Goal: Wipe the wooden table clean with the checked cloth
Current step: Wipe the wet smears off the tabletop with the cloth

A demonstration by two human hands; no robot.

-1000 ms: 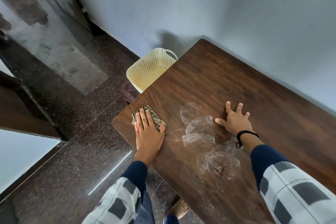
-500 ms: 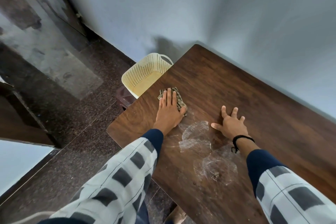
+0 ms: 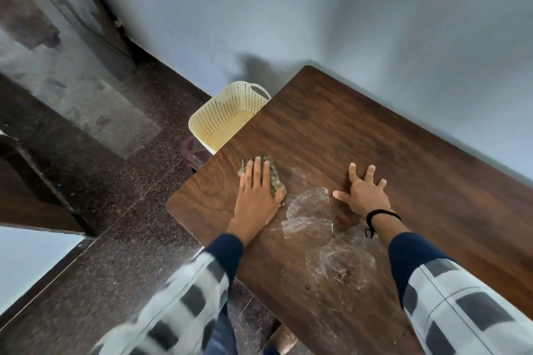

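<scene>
Cloth under left hand, unlabelled

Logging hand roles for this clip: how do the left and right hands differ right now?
The left hand presses the checked cloth flat near the table's edge; the right hand rests bare on the wood, fingers spread. Only the right wrist wears a black band. Both lie palm-down, in checked sleeves.

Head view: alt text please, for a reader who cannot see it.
A person's left hand presses a checked cloth flat on a wooden table, beside wet smears; the right hand rests flat, and a cream basket stands beyond the edge.
</scene>
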